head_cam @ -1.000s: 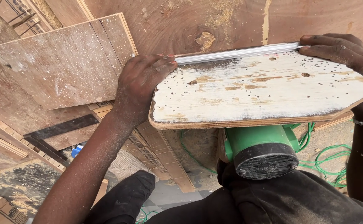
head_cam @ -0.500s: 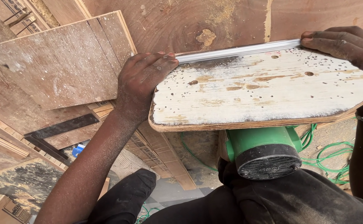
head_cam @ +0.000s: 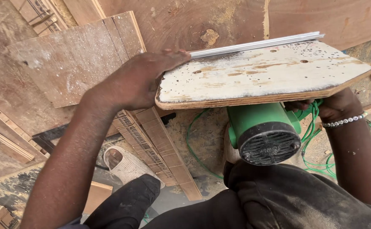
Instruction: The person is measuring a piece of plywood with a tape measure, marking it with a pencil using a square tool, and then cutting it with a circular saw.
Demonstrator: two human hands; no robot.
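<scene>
Hands: left hand [head_cam: 136, 82] grips white board [head_cam: 262, 76] edge; right hand [head_cam: 336, 106] beneath, grip unclear; plywood floor [head_cam: 185, 21], sawdust.

Sandy, sawdust-strewn floor [head_cam: 202, 140] carries everything. Large brown plywood sheet [head_cam: 185, 21] lies flat along far side; smaller worn plywood panel [head_cam: 75, 59] lies over its left part. Narrow slatted strips [head_cam: 156, 148] run diagonally from panel toward near edge. Green cable [head_cam: 321, 165] coils on floor at right. Sandalled foot [head_cam: 126, 163] rests on floor just left of strips. More boards [head_cam: 3, 140] stacked at left edge.
</scene>
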